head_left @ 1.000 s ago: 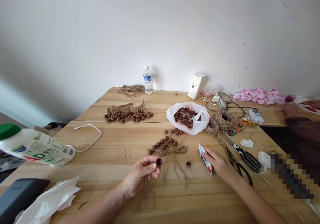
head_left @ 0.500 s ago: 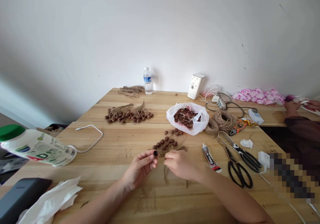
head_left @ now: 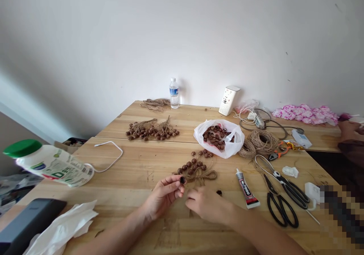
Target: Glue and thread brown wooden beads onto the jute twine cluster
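My left hand (head_left: 166,192) pinches a hollow brown nut shell (head_left: 182,179), its dark opening turned towards me. Just to its right, my right hand (head_left: 203,204) has its fingers curled together; what they hold, if anything, is hidden. A thin strand of twine shows below those fingertips. Behind both hands lies a bunch of brown nut shells (head_left: 195,165) on twine, with a braided twine loop (head_left: 210,175) at its right end. One loose dark shell (head_left: 218,192) rests on the table just beyond my right hand.
A white plastic bag (head_left: 199,133) of shells stands behind, with finished-looking bunches (head_left: 153,132) to its left. Twine rolls (head_left: 261,141), a glue tube (head_left: 247,190), scissors (head_left: 281,207) and pliers (head_left: 280,152) lie right. A white bottle (head_left: 62,166) stands left. Another person's hand (head_left: 348,128) is far right.
My right hand has drawn slightly down and away from the shell in my left hand, uncovering the twine loop and a loose shell. The view has shifted a little left.
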A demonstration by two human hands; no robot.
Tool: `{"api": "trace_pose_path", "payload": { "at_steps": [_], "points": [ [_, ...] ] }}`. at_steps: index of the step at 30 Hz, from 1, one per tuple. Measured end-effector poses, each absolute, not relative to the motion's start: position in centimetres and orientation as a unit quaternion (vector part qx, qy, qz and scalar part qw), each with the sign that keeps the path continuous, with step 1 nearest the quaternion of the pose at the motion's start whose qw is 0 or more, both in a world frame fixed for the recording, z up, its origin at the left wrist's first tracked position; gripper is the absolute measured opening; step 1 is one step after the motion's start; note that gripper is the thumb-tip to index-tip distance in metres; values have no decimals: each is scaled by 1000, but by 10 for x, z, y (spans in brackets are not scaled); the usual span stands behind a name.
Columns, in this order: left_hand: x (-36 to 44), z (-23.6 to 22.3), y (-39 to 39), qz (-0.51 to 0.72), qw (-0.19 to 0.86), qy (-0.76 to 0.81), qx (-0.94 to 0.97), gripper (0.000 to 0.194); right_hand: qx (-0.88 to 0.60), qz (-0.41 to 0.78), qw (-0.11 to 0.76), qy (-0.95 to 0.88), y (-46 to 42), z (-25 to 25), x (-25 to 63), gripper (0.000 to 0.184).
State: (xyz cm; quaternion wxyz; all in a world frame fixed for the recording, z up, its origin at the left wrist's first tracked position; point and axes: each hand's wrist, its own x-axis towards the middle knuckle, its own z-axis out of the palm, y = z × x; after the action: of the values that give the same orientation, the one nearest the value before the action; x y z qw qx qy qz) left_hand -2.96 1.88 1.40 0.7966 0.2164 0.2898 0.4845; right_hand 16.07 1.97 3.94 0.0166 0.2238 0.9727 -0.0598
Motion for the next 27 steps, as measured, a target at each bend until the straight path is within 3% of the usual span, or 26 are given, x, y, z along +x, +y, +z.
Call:
{"api": "trace_pose_path", "payload": {
  "at_steps": [4,11,15,19,27],
  "points": [
    [-30,13,19,488,795,291,212,18,199,5,7,980,11,36,156,15],
    [-30,14,19,486,797,281,223,15,206,-3,-14,979,12,40,157,16],
    [-29,16,19,491,793,292,213,18,285,-18,-36,958,26,51,168,16],
    [-29,16,18,493,788,301,212,18,341,-11,-7,940,40,56,179,20],
    [-29,14,19,489,787,304,219,18,292,-26,38,955,37,40,175,17]
  ]
}}
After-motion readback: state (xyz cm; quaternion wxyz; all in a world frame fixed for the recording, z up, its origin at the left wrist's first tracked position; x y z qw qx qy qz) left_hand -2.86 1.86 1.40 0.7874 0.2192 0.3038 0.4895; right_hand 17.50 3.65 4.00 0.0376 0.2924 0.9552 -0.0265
